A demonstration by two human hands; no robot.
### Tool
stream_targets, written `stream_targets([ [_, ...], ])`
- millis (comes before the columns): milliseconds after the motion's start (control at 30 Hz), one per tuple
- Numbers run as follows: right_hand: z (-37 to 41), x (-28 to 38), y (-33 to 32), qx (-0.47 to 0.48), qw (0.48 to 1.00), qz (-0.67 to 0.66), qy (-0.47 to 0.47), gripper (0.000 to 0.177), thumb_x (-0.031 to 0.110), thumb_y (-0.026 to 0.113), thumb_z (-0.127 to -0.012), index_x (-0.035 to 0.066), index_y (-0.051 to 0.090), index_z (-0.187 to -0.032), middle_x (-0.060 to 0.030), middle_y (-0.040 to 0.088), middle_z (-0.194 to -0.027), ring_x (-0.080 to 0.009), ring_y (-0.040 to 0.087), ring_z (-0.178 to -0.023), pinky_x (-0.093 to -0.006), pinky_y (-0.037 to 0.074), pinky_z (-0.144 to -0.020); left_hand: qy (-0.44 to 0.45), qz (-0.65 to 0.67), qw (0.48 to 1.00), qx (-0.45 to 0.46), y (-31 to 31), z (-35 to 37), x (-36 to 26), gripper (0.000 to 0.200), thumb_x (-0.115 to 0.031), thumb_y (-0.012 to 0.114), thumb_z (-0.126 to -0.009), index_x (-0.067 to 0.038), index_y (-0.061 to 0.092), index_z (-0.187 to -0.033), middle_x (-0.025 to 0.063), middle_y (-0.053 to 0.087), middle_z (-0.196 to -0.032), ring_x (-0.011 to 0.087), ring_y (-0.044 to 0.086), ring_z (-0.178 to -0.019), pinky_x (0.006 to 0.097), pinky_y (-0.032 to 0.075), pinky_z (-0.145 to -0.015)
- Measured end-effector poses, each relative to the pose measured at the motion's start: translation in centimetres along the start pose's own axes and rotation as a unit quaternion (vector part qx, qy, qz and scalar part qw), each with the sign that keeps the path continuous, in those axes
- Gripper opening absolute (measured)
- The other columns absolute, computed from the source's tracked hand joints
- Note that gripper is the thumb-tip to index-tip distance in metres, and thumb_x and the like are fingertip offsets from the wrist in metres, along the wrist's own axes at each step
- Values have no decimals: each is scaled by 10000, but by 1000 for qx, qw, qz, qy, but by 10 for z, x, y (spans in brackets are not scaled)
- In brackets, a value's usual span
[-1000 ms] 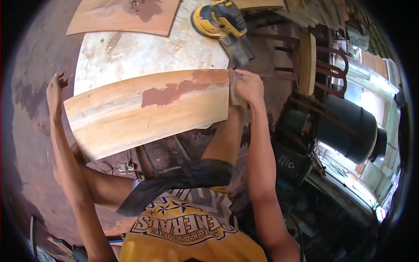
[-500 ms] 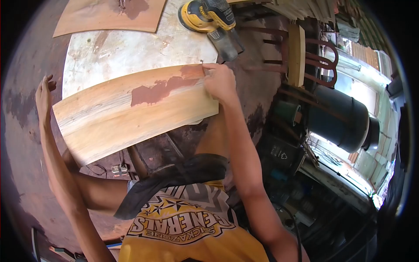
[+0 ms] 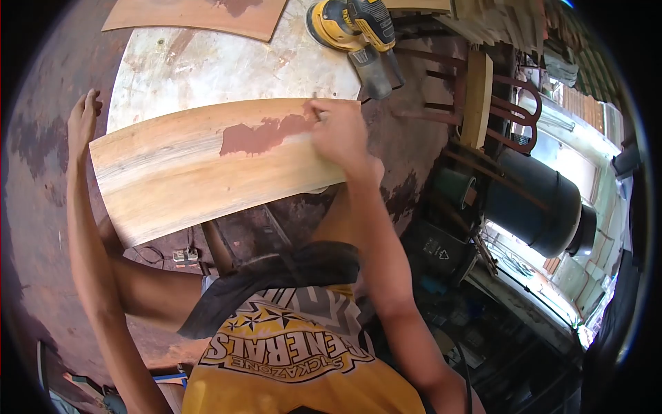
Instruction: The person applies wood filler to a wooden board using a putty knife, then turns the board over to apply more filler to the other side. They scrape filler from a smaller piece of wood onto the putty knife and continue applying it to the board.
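Observation:
A curved wooden panel (image 3: 186,186) lies in front of me on a pale worktop (image 3: 172,69). A reddish-brown patch of filler-like material (image 3: 252,138) is spread on its upper right part. My right hand (image 3: 341,134) is over the panel's right end, fingers closed and pointing at the patch's right edge. It is slightly blurred, and whatever small thing it pinches is hidden. My left hand (image 3: 84,117) is beyond the panel's left end, fingers loosely curled and partly apart, holding nothing.
A yellow-and-black sander (image 3: 348,27) rests at the worktop's far right. Another wooden panel (image 3: 207,14) with a brown patch lies at the far side. A power strip (image 3: 185,257) with cords is on the floor below. A dark drum (image 3: 531,193) stands at right.
My right hand has moved from the panel's upper right edge down and inward over its face. Reddish-brown material near that edge now looks reduced. The view has shifted slightly.

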State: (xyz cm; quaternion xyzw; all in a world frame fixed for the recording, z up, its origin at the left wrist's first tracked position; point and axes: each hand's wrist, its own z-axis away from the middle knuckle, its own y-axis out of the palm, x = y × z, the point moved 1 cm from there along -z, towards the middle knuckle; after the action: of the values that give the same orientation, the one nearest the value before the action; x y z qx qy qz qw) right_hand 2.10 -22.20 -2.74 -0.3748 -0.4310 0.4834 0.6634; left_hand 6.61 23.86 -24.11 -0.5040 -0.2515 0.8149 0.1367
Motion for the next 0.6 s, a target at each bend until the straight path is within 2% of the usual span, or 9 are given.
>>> stream_targets([
  [33, 3, 8, 7, 25, 999, 10, -39, 399, 41, 571, -729, 67, 710, -1102, -235, 683, -948, -389, 667, -830, -412, 526, -763, 9, 4, 1000, 2, 3, -1, -1, 558, -447, 429, -998, 21, 617, -1236, 168, 686, -1034, 224, 630, -963, 346, 465, -901],
  [133, 23, 26, 10, -9, 997, -25, -78, 419, 8, 552, -730, 68, 698, -1119, -202, 690, -967, -384, 662, -819, -411, 525, -759, 17, 16, 998, 53, 5, -2, -9, 565, -449, 431, -1000, 31, 607, -1240, 164, 687, -1030, 215, 629, -960, 343, 467, -893],
  [233, 19, -1, -7, -48, 991, -44, -117, 421, 10, 554, -730, 66, 700, -1121, -199, 690, -960, -381, 661, -810, -401, 529, -749, 19, 41, 998, 48, 0, -17, 11, 566, -454, 434, -1004, 28, 612, -1242, 171, 685, -1032, 222, 632, -961, 347, 473, -892],
  [300, 10, -30, -22, -89, 995, -10, -36, 433, 38, 563, -726, 67, 699, -1136, -216, 687, -852, -353, 673, -748, -376, 527, -717, 13, 43, 998, 32, -7, -19, 18, 565, -455, 435, -1005, 25, 616, -1240, 174, 684, -1030, 225, 635, -956, 349, 477, -891],
  [333, 6, -44, -26, -87, 996, -13, -35, 433, 38, 563, -726, 67, 699, -1136, -216, 687, -852, -353, 673, -748, -376, 527, -717, 7, 49, 998, 29, -9, -19, 23, 564, -458, 436, -1004, 20, 619, -1241, 177, 683, -1030, 230, 639, -951, 354, 481, -889],
  [400, 1, -64, -29, -25, 994, -23, 107, 463, 56, 565, -723, 76, 695, -1167, -213, 658, -726, -280, 663, -660, -355, 516, -674, 0, 56, 998, 27, -9, -15, 23, 564, -461, 436, -1003, 15, 622, -1242, 180, 682, -1031, 235, 642, -945, 359, 486, -886],
  [433, 3, -66, -24, -21, 994, -23, 106, 463, 56, 565, -723, 76, 695, -1167, -213, 658, -726, -280, 663, -660, -355, 516, -674, 0, 55, 998, 26, -8, -12, 22, 566, -462, 435, -1003, 14, 620, -1246, 180, 683, -1032, 235, 643, -942, 362, 488, -884],
  [500, 7, -60, -16, -12, 997, -45, 62, 477, 56, 554, -731, 81, 690, -1188, -171, 615, -613, -198, 610, -573, -333, 492, -630, -6, 51, 998, 19, -8, -9, 24, 567, -463, 433, -1004, 14, 619, -1249, 179, 683, -1034, 234, 645, -938, 364, 490, -881],
  [600, 21, -36, -4, 12, 995, -86, 42, 486, 58, 563, -734, 80, 683, -1204, -140, 594, -567, -164, 561, -511, -324, 475, -582, 0, 47, 998, 47, -6, -10, 19, 566, -458, 430, -1005, 18, 618, -1248, 178, 683, -1032, 231, 643, -942, 353, 487, -883],
])
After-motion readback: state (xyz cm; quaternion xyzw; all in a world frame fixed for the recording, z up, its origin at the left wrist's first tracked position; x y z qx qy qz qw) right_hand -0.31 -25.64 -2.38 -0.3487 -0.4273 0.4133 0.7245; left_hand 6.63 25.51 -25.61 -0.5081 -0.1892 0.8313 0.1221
